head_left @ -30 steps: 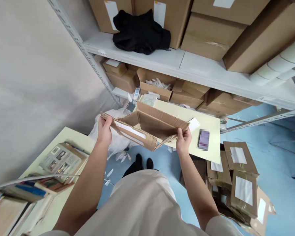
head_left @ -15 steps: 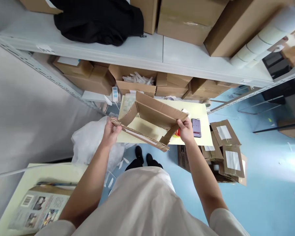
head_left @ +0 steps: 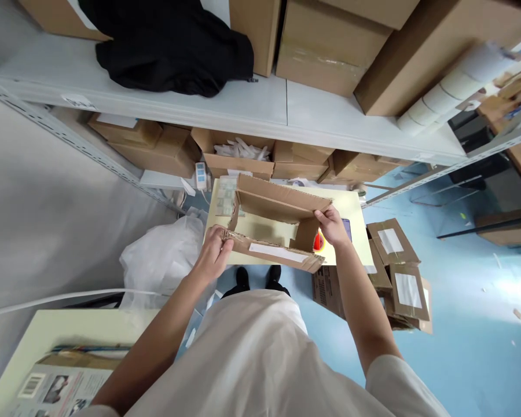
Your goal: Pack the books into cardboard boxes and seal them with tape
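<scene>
Between my hands is a brown cardboard frame [head_left: 271, 194], a box body with no bottom or lid, held above the pale yellow table [head_left: 353, 202]. My left hand [head_left: 215, 253] grips its near left corner. At the far right corner, my right hand [head_left: 330, 225] pinches the upper edge. A white label strip [head_left: 278, 252] runs along the near side. Through the opening I see the tabletop. A red and yellow tape roll [head_left: 319, 240] lies just left of my right hand. Partly hidden behind that hand is a phone [head_left: 347, 227].
Several flattened or stacked cartons [head_left: 402, 266] with white labels sit on the floor at right. White plastic wrap [head_left: 162, 255] bulges at left. A shelf [head_left: 260, 113] holding boxes and a black garment [head_left: 169, 49] spans the far side. A second table [head_left: 82, 321] stands front left.
The cardboard frame has turned, its near side swinging right and squaring up. My left hand has moved right and slightly nearer. More of the tape roll shows; less of the phone does.
</scene>
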`<state>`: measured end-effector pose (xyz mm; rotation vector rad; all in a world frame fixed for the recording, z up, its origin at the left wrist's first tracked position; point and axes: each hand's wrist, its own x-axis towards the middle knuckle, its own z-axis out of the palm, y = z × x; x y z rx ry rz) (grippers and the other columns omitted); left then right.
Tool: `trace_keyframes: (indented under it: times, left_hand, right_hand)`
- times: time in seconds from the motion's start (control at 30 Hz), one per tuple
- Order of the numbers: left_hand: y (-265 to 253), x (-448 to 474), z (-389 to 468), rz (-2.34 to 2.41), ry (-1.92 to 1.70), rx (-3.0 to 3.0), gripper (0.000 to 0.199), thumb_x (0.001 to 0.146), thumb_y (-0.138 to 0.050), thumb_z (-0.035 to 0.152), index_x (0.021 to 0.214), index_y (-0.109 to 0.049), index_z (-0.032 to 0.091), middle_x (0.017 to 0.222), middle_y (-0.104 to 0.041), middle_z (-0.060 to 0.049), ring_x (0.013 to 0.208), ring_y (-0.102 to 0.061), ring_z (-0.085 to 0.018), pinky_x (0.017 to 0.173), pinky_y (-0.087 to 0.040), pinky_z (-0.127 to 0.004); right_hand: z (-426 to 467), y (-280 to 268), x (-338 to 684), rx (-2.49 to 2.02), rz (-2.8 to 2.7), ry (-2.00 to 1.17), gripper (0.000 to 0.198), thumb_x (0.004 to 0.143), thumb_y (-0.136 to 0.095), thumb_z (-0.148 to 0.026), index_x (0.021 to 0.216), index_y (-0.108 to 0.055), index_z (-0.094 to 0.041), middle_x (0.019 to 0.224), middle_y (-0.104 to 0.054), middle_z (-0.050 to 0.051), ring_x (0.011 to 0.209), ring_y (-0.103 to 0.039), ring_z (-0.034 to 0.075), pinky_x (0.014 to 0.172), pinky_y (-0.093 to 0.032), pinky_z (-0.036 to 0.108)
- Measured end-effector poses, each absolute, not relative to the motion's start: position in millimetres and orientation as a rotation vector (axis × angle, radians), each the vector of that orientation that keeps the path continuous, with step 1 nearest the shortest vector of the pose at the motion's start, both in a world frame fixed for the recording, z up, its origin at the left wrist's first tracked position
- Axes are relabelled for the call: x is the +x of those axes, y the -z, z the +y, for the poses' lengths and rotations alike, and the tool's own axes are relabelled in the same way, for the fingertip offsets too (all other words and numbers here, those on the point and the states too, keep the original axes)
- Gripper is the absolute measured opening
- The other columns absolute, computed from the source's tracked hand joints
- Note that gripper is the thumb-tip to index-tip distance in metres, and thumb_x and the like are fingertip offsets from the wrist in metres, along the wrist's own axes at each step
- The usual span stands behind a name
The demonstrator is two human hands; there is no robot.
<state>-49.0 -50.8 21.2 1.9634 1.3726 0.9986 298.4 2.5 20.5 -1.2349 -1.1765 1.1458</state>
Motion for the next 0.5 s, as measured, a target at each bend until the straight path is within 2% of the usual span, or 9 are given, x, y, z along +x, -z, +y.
trace_keyframes:
  times: [0.17, 0.4, 0.5]
  left_hand:
    - [-36.8, -35.5, -67.4, 1.481, -0.997, 1.961, 0.02, 0.092, -0.036, 0.032, 0.08, -0.049, 0.022, 0.087, -0.054, -0.008, 0.088, -0.052, -0.025, 0.082, -0.044, -0.041]
    - [0.2, 0.3, -50.7, 1.628, -0.867, 2.065, 0.019, 0.091, -0.037, 0.034, 0.083, -0.048, 0.021, 0.085, -0.054, -0.01, 0.086, -0.053, -0.027, 0.08, -0.046, -0.044]
    - [4.5, 5.2, -43.6, 1.697, -0.88, 2.02, 0.018, 0.091, -0.037, 0.034, 0.082, -0.047, 0.021, 0.086, -0.052, -0.01, 0.088, -0.053, -0.027, 0.082, -0.047, -0.045]
  right_hand:
    - [5.6, -20.6, 312.4, -1.163, -1.214, -1.152, 0.032, 0.077, -0.069, -0.042, 0.102, -0.064, -0.022, 0.108, -0.071, 0.004, 0.101, -0.064, 0.021, 0.098, -0.045, 0.043]
    - [37.5, 2.2, 307.9, -1.242, -1.412, -1.054, 0.029, 0.079, -0.063, -0.049, 0.087, -0.062, -0.021, 0.088, -0.069, 0.003, 0.088, -0.062, 0.021, 0.091, -0.048, 0.042]
    - [47.1, 5.8, 311.2, -1.232, -1.488, -1.063, 0.027, 0.079, -0.063, -0.047, 0.088, -0.063, -0.021, 0.097, -0.069, 0.006, 0.096, -0.062, 0.022, 0.093, -0.047, 0.043]
